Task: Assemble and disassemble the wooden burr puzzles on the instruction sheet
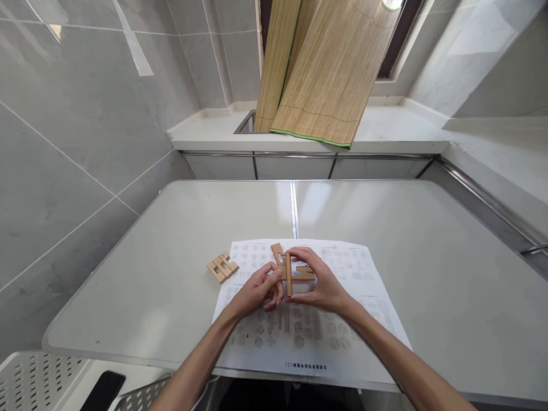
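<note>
Several notched wooden puzzle pieces (305, 273) are joined crosswise between my two hands, above a printed sheet. My left hand (264, 287) pinches the left side of this group with thumb and fingers. Thumb and fingers of my right hand (319, 279) grip an upright wooden bar (289, 275) at its upper and lower ends. One flat piece (277, 251) slants up and away at the back of the group. Left of my left hand, more notched wooden pieces (222, 267) lie side by side, partly over the sheet's edge. My fingers hide some of the joints.
The printed instruction sheet (308, 354) with rows of small diagrams lies on a white table (128, 285). A black phone (103, 391) and a white perforated basket (34, 379) are at the lower left. Bamboo mats (325, 74) lean over the sink counter (394, 125) behind.
</note>
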`<state>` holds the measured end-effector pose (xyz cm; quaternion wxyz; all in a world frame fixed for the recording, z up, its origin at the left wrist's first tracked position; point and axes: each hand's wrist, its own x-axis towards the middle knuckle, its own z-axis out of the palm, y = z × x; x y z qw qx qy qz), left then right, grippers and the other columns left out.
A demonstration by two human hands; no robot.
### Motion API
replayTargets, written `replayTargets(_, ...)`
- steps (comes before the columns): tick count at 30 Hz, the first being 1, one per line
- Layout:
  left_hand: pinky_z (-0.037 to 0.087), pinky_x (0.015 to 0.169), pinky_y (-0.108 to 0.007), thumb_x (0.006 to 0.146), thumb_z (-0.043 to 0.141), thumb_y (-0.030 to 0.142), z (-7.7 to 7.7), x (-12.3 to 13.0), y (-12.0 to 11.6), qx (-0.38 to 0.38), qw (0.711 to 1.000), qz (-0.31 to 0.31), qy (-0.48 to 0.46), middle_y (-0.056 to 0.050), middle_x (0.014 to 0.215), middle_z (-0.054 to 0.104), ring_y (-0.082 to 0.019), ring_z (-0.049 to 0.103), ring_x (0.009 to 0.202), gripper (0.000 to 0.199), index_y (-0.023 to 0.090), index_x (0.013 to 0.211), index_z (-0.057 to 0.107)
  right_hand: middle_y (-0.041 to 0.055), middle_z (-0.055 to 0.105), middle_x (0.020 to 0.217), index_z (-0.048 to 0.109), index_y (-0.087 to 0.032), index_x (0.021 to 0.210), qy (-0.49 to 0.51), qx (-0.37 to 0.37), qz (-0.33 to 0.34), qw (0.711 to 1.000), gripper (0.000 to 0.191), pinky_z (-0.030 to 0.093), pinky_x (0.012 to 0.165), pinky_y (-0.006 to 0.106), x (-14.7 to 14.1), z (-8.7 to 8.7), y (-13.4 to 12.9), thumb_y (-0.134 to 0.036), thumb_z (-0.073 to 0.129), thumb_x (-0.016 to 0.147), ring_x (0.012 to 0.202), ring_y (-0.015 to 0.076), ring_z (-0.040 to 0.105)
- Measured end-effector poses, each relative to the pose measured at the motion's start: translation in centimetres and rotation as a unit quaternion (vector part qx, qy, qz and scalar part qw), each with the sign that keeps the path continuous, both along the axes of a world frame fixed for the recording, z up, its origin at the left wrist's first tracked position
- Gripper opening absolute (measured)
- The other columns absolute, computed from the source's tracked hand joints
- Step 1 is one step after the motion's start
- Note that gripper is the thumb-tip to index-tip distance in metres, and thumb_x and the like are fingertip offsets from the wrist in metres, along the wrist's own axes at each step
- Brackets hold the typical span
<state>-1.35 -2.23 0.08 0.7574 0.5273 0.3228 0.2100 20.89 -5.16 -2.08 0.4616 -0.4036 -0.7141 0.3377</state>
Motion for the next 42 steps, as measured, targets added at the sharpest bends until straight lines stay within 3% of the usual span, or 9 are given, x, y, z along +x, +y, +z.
replayTargets(15,0.043,0.041,-0.018,0.104,0.055,0.059,0.0,0.4,-0.1,0.012,1.0,0.006,0.004,0.006,0.059,0.064,-0.008,0.05,0.036,0.038,0.022,0.097,0.046,0.0123,0.055,0.145,0.049,-0.032,0.148,-0.006,0.008,0.009,1.0,0.089,0.055,0.108,0.053,0.0,-0.2,0.0,-0.036,0.095,0.072,0.131,0.034,0.057)
replayTargets(28,0.044,0.043,-0.02,0.099,0.064,0.057,-0.2,0.3,-0.1,0.006,1.0,0.02,0.007,0.006,0.056,0.063,-0.009,0.051,0.036,0.038,0.021,0.1,0.051,0.0127,0.055,0.146,0.049,-0.031,0.148,-0.008,-0.004,0.015,1.0,0.088,0.053,0.111,0.054,-0.1,0.0,-0.1,-0.034,0.094,0.073,0.135,0.035,0.056)
replayTargets(34,0.04,0.041,-0.018,0.099,0.067,0.052,-0.1,0.2,0.2,-0.036,0.994,0.099,-0.036,0.009,0.054,0.057,-0.006,0.042,0.034,0.036,0.022,0.091,0.048,0.0134,0.049,0.154,0.03,-0.034,0.16,0.006,-0.064,0.008,0.998,0.113,0.05,0.114,0.057,0.0,-0.7,-0.1,-0.045,0.097,0.07,0.138,0.0354,0.055)
replayTargets(37,0.038,0.041,-0.017,0.098,0.069,0.05,-0.1,-0.1,0.5,-0.048,0.983,0.158,-0.074,0.011,0.056,0.052,-0.004,0.038,0.036,0.038,0.022,0.088,0.046,0.013,0.049,0.153,0.034,-0.034,0.158,-0.013,-0.058,-0.015,0.998,0.1,0.05,0.113,0.059,0.0,-0.9,0.1,-0.044,0.093,0.077,0.136,0.0349,0.056)
replayTargets(42,0.037,0.043,-0.015,0.094,0.073,0.052,-0.1,-0.6,0.9,-0.036,0.975,0.201,-0.092,0.011,0.063,0.049,-0.003,0.036,0.041,0.04,0.021,0.09,0.047,0.0115,0.06,0.139,0.052,-0.031,0.141,-0.038,-0.025,-0.045,0.998,0.053,0.057,0.103,0.054,-0.1,-1.2,0.4,-0.036,0.075,0.094,0.123,0.0308,0.063)
